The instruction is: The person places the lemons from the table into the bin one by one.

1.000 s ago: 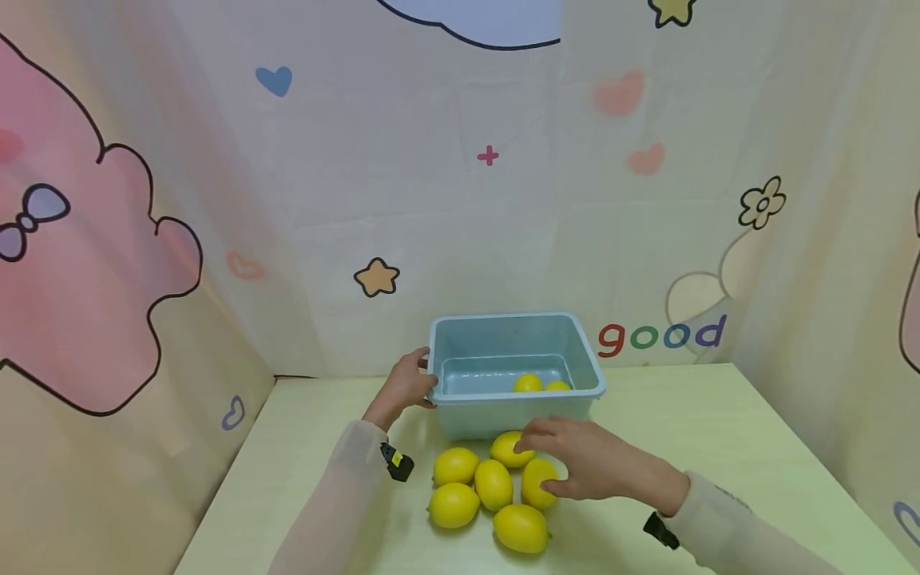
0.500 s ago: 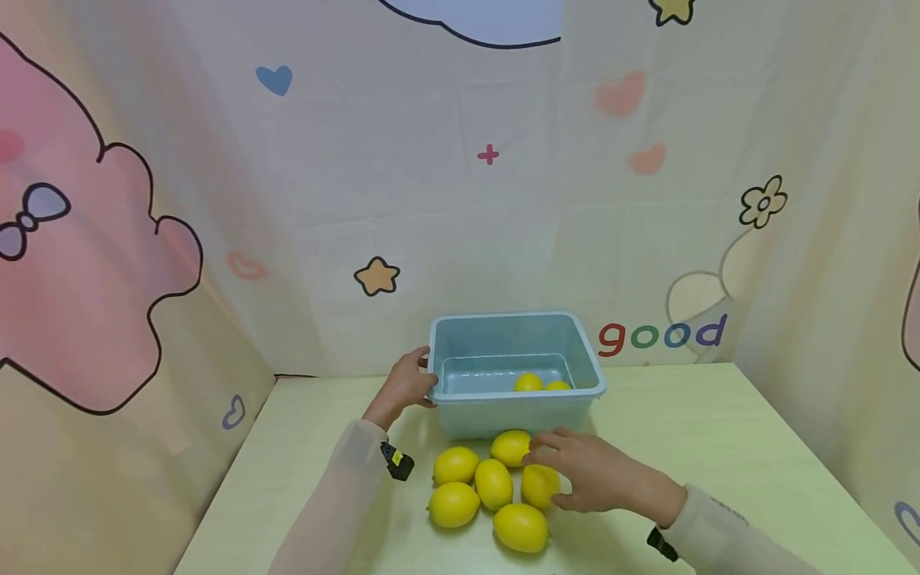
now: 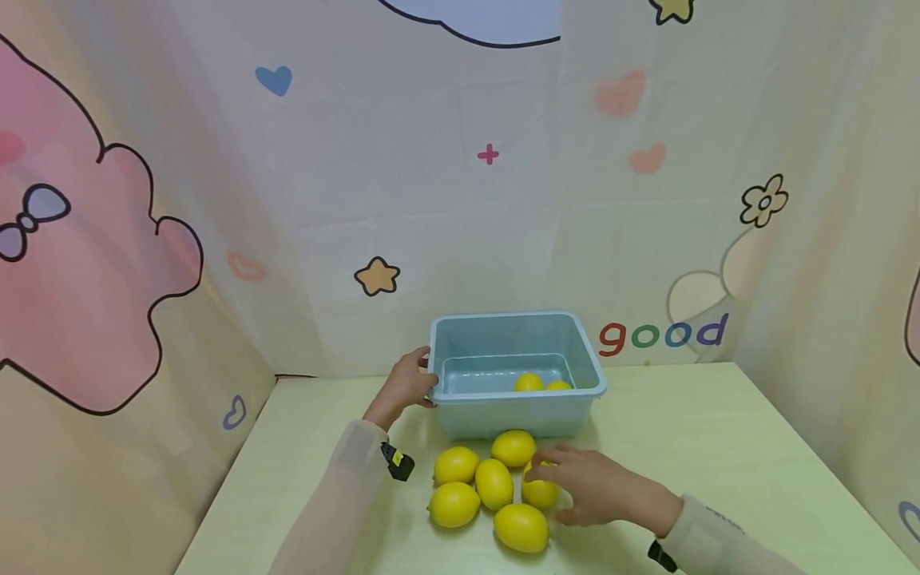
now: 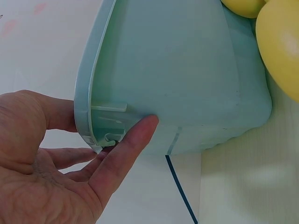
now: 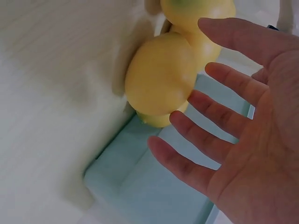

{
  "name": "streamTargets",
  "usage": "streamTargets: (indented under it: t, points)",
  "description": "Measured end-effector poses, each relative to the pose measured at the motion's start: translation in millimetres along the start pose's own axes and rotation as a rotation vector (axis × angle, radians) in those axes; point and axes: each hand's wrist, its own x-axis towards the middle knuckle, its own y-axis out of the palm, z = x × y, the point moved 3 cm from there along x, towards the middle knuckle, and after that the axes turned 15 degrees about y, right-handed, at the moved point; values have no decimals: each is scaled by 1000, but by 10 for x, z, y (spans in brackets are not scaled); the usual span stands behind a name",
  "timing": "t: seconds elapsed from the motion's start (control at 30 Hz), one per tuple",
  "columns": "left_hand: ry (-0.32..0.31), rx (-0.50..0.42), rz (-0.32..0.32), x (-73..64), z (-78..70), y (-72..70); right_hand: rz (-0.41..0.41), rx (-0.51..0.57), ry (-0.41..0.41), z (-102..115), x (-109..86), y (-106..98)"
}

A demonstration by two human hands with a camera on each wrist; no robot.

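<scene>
A light blue plastic bin (image 3: 503, 419) stands at the back of the table against the backdrop. My left hand (image 3: 406, 382) grips its left rim; in the left wrist view the fingers wrap the bin's corner (image 4: 173, 70). Low over the table, my right hand (image 3: 600, 487) hovers with its fingers spread around the right side of a yellow lemon (image 3: 537, 493). The right wrist view shows the fingers loosely extended beside this lemon (image 5: 161, 74), and the palm holds nothing. Two lemons (image 3: 529, 382) lie inside the bin, partly hidden by its front wall.
Several more lemons cluster in front of the bin: one at the back (image 3: 513, 448), one in the middle (image 3: 494, 484), one at the front (image 3: 521, 528) and two on the left (image 3: 454, 505). A printed cloth backdrop (image 3: 431, 192) encloses the pale table (image 3: 668, 447).
My right hand has drawn back slightly toward me and lower, coming to the right side of the lemon. The left hand, the bin and the lemons stay in place.
</scene>
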Motion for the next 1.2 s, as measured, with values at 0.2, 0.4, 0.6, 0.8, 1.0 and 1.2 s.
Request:
streamTargets:
  t: [0.2, 0.4, 0.6, 0.8, 1.0, 1.2]
  points:
    - [-7, -1, 5, 2, 0, 2, -41, -33, -34, 45, 11, 16]
    - [-9, -2, 2, 10, 13, 4, -55, -43, -16, 24, 69, 55]
    - [-10, -11, 3, 6, 18, -3, -44, -40, -1, 2, 120, 95]
    - [-11, -12, -1, 9, 15, 1, -40, -43, 23, -7, 152, 160]
    - [-10, -16, 2, 8, 23, 12, 86, 33, 73, -30, 144, 300]
    - [-10, -19, -1, 13, 23, 7, 104, 46, 59, -56, 145, 376]
